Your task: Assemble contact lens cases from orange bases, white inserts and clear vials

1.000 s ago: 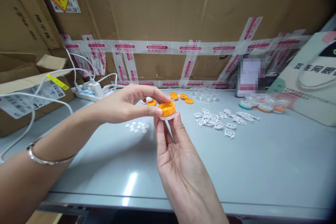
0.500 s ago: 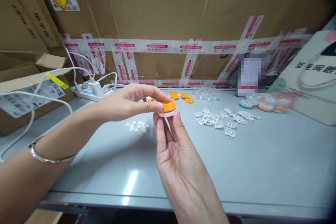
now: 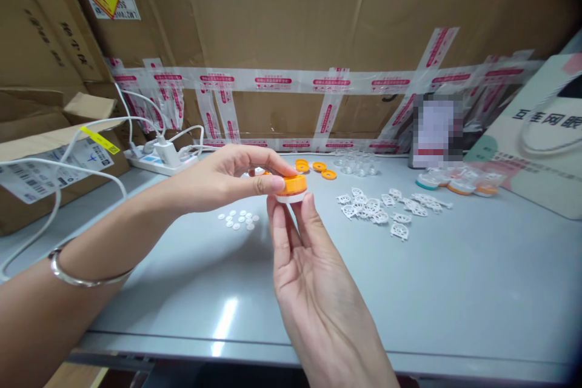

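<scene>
Between my two hands, above the grey table, is a small round orange-and-white plastic case (image 3: 295,186), orange on top and white below. My left hand (image 3: 240,177) grips its orange upper part from the left, thumb in front and fingers over the top. From below, my right hand (image 3: 313,260) pinches the white base between thumb and fingers. Small white discs (image 3: 237,219) lie on the table left of the case. To the right lie white openwork plastic pieces (image 3: 370,209). Orange rings (image 3: 319,167) sit behind my hands.
Clear plastic domes (image 3: 357,163) stand at the back. Farther right are clear-topped round cases (image 3: 473,182), a phone (image 3: 434,133) and a printed bag (image 3: 541,133). A power strip (image 3: 159,160) with white cables and an opened cardboard box (image 3: 59,163) stand left. A large carton (image 3: 282,12) lines the back.
Both hands stay on the case, which has shifted only very slightly to the right in the picture. The view has moved by about as little, and nothing was let go.
</scene>
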A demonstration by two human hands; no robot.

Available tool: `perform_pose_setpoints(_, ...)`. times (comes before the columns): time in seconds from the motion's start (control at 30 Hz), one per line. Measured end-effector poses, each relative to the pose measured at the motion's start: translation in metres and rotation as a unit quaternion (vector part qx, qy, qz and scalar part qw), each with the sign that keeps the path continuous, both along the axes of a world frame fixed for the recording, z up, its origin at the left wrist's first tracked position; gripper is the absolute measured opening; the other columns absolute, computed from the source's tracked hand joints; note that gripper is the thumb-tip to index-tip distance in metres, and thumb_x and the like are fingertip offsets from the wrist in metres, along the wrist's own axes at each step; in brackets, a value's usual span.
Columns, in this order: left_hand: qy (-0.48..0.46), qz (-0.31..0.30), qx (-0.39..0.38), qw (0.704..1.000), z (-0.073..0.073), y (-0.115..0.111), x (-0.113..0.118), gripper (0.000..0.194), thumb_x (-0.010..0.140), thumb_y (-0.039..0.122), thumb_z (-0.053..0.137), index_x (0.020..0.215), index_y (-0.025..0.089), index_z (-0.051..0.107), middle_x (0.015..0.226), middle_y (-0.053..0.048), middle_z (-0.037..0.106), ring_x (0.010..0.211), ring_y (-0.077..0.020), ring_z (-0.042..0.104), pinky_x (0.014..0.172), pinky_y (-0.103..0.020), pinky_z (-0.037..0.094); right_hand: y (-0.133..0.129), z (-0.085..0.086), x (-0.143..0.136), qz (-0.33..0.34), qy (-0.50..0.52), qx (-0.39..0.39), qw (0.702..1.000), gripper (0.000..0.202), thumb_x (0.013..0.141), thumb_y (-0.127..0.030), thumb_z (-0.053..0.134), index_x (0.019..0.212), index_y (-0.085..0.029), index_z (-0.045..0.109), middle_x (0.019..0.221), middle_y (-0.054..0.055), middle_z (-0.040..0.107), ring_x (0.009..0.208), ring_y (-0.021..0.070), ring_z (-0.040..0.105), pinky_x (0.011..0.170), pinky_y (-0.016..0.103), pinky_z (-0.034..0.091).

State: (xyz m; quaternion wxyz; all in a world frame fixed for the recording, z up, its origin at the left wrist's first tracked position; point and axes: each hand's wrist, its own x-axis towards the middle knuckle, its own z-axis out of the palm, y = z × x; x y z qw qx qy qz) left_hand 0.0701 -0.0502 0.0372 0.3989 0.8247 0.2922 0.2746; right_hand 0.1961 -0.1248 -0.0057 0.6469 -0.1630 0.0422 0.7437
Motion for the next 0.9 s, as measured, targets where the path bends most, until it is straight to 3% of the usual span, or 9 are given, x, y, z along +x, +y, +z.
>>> perform_pose_setpoints(0.9,-0.007,-0.013,-0.001,1.000,0.0025,-0.0034,-0.0001,0.027,0.083,0.033,0.057,0.106,0.021,0.064,0.095,-0.004,0.069,0.085,-0.0160,0.064,0.077,-0.025,0.051,-0.0036,-0.0013,0.0016,0.013,0.015,0.009,1.000,0.012,0.076,-0.021,0.065,0.087,-0.017,0.068,0.093,0.000,0.073,0.091,0.0081,0.066,0.086,0.019,0.050)
